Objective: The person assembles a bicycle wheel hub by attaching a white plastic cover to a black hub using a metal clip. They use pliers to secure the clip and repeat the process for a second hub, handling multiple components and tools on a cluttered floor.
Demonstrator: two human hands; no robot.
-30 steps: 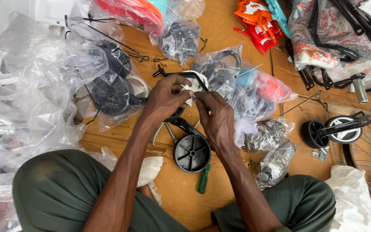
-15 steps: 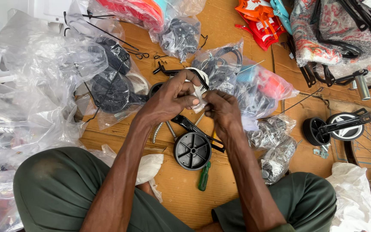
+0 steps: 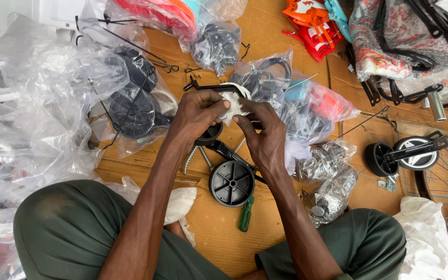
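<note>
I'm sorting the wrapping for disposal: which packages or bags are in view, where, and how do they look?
Clear plastic bag: left of the hands, holding black wheels.
Clear plastic bag: top centre, black parts inside.
Clear plastic bag: right of the hands, red and blue parts inside.
Small crumpled clear bags: lower right, metal hardware inside.

clear plastic bags [image 3: 63, 98]: left, crumpled | parts bag [image 3: 216, 44]: top centre | orange packet [image 3: 315, 23]: top right

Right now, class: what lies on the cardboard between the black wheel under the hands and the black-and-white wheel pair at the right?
In the head view, between the black wheel and the wheel pair lie clear plastic bags of small metal parts.
</note>
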